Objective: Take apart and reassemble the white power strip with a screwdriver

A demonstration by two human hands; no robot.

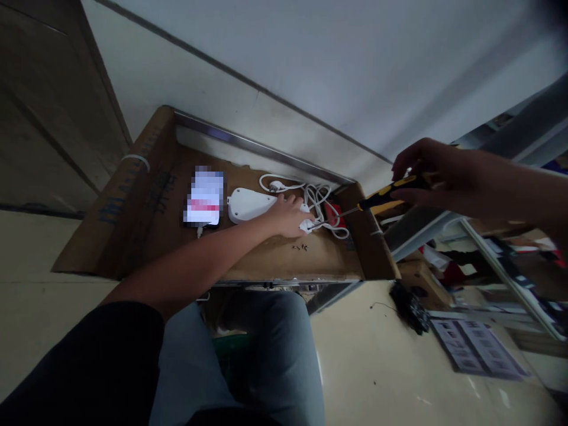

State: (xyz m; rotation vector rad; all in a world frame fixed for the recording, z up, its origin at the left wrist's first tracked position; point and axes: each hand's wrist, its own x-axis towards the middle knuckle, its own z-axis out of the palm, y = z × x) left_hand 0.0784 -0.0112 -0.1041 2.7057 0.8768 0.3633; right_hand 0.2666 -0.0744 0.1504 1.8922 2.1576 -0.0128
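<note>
A white power strip [252, 206] lies on the cardboard-lined surface, screw holes showing on its upward face. My left hand [290, 216] is closed over its right part, fingers across the top, hiding much of that end. In my right hand [428, 168] is a screwdriver [382, 194] with a black and yellow handle. Its thin shaft slants down left, and the tip is at the strip's right end, beside my left fingers. Several small screws [300, 247] lie just in front of the strip. The white cord [320, 195] is coiled behind and to the right, with its plug [277, 186] near the strip.
A phone [205, 198], its screen blurred out, lies left with a white cable [199, 232] plugged in. Cardboard walls [370, 231] border the work surface at both ends. Something red [335, 214] lies under the cord. At right stand metal shelving and a cardboard box [426, 281].
</note>
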